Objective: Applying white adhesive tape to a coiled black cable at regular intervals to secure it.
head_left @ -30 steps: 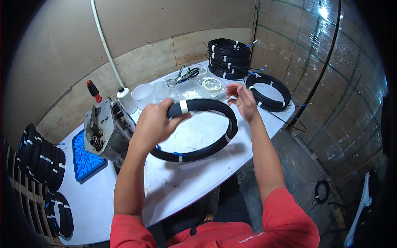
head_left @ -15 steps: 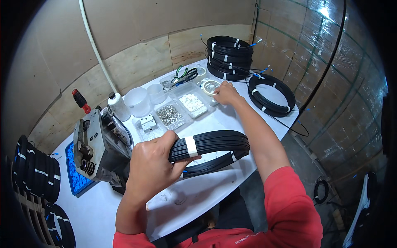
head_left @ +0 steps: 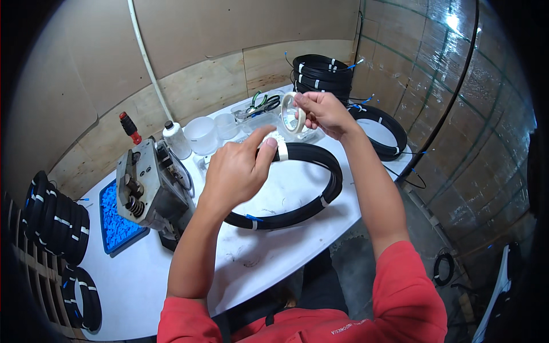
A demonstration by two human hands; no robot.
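Note:
My right hand [head_left: 329, 114] pinches a roll of cream masking tape [head_left: 301, 117], held upright above the plastic trays. A black cable coil [head_left: 334, 177] bound with white tape bands lies in front of me on the table, a blue-tipped end showing on its near side. Over the coil's left side is my left hand [head_left: 234, 171], thumb and index finger stretched apart beside a white band [head_left: 282, 151]. That hand hides part of the coil, and its other fingers are out of sight.
On the left stand a metal press [head_left: 148, 183] and a blue tray of blue pieces [head_left: 117, 223]. Behind are a white bottle [head_left: 175, 140], clear tubs [head_left: 201, 136] and pliers [head_left: 260, 103]. More coils are stacked at back right [head_left: 323, 74] and far left [head_left: 57, 223].
My right hand has lifted the tape roll off the table and brought it nearer the coil. The coil has gone down flat, and my left hand has loosened from around it and moved forward.

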